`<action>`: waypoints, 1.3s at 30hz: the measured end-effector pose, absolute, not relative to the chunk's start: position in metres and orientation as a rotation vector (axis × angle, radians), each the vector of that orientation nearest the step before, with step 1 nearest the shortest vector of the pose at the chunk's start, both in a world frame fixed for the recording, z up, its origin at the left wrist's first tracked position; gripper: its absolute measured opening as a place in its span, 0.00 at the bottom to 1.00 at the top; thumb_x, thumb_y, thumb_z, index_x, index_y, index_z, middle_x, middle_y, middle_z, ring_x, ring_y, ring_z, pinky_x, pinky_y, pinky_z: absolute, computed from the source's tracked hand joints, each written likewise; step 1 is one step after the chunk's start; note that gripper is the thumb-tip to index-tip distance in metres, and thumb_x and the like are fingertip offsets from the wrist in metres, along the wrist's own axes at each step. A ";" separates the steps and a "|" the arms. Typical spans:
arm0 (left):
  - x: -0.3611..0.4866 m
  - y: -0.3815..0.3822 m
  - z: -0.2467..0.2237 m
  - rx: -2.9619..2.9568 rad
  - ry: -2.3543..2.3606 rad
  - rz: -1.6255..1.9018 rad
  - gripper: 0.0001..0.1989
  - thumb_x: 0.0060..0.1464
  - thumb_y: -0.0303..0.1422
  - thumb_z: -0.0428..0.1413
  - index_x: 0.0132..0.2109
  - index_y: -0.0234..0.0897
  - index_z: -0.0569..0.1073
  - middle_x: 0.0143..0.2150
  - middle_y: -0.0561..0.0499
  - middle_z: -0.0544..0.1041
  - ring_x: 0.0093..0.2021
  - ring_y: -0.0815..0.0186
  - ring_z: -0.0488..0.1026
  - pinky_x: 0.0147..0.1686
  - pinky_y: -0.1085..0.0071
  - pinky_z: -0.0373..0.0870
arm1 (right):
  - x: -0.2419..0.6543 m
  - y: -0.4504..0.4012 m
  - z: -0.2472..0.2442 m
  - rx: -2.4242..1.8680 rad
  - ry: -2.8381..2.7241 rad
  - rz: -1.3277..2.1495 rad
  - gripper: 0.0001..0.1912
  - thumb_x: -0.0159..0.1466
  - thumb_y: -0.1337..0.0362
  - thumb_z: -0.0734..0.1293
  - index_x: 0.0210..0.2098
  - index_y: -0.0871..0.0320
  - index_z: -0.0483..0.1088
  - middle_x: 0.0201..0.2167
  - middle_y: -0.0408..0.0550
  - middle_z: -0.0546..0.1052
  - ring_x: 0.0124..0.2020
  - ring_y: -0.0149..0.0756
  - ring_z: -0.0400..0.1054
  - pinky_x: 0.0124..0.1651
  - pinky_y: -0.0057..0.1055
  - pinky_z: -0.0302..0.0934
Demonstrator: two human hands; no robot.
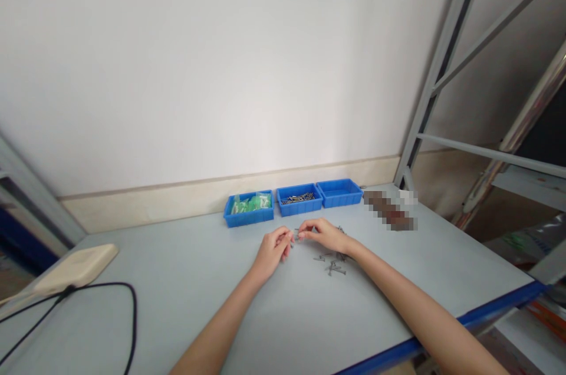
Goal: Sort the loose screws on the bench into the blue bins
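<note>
My left hand [270, 250] is closed, its fingertips pinched on thin grey screws [292, 246] whose ends stick out. Close by on the right, my right hand [326, 234] has its thumb and fingers drawn together at the same small bunch, on a thin screw [296, 235]. Most of what the fingers hold is hidden. A loose heap of grey screws [335, 269] lies on the table below my right hand, partly covered by the wrist.
Along the wall stand three blue bins: one with green-and-white packets [253, 203], one with screws [299, 198], and a third bin [339, 192]. A blurred brown item [389, 210] lies right. At left are a cream box [78, 267] and black cable [134, 310]. Metal posts [435, 86] flank the table.
</note>
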State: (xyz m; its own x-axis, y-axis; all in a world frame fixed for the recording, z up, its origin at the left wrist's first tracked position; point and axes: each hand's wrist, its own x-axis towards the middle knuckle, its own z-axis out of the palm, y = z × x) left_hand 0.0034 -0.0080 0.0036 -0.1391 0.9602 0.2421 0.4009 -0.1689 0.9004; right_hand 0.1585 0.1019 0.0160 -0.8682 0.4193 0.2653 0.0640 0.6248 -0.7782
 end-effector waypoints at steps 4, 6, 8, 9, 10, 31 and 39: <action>0.005 -0.008 0.004 1.549 1.513 1.299 0.16 0.54 0.44 0.46 0.28 0.35 0.64 0.17 0.58 0.62 0.17 0.73 0.59 0.19 0.77 0.55 | 0.158 0.103 0.016 -0.387 -2.404 1.115 0.10 0.60 0.59 0.63 0.33 0.59 0.72 0.32 0.46 0.75 0.35 0.33 0.66 0.41 0.29 0.58; 0.005 -0.008 0.003 1.536 1.513 1.287 0.15 0.54 0.44 0.47 0.31 0.35 0.65 0.17 0.58 0.62 0.17 0.73 0.59 0.18 0.77 0.55 | 0.158 0.103 0.017 -0.414 -2.392 1.069 0.09 0.58 0.59 0.65 0.33 0.59 0.72 0.32 0.45 0.75 0.34 0.33 0.66 0.40 0.29 0.58; 0.004 -0.007 0.002 1.529 1.519 1.272 0.15 0.53 0.44 0.47 0.32 0.35 0.65 0.17 0.58 0.63 0.16 0.72 0.59 0.18 0.77 0.55 | 0.159 0.103 0.019 -0.426 -2.389 1.050 0.09 0.58 0.59 0.65 0.32 0.59 0.71 0.32 0.45 0.74 0.33 0.33 0.65 0.39 0.28 0.57; 0.004 -0.007 0.002 1.531 1.518 1.267 0.15 0.53 0.44 0.47 0.31 0.35 0.65 0.17 0.58 0.63 0.16 0.72 0.59 0.18 0.76 0.55 | 0.159 0.103 0.019 -0.426 -2.396 1.054 0.10 0.59 0.58 0.64 0.32 0.59 0.71 0.31 0.45 0.74 0.32 0.32 0.64 0.38 0.28 0.57; 0.004 -0.007 0.002 1.537 1.516 1.264 0.15 0.54 0.43 0.47 0.30 0.35 0.65 0.17 0.58 0.62 0.16 0.72 0.59 0.18 0.76 0.55 | 0.159 0.102 0.020 -0.424 -2.408 1.063 0.11 0.60 0.58 0.63 0.31 0.60 0.71 0.29 0.44 0.73 0.31 0.32 0.64 0.37 0.27 0.56; 0.004 -0.009 0.003 1.661 1.562 1.225 0.17 0.57 0.43 0.43 0.27 0.36 0.63 0.16 0.58 0.62 0.17 0.72 0.59 0.22 0.75 0.57 | 0.160 0.095 0.027 -0.438 -2.468 1.096 0.16 0.63 0.57 0.58 0.25 0.60 0.67 0.21 0.41 0.69 0.24 0.28 0.61 0.30 0.25 0.53; 0.003 -0.007 0.002 1.648 1.559 1.198 0.18 0.55 0.43 0.45 0.24 0.36 0.63 0.15 0.58 0.62 0.17 0.72 0.60 0.22 0.76 0.57 | 0.163 0.105 0.018 -0.388 -2.513 1.370 0.15 0.59 0.54 0.62 0.29 0.61 0.69 0.20 0.41 0.68 0.23 0.28 0.61 0.29 0.25 0.56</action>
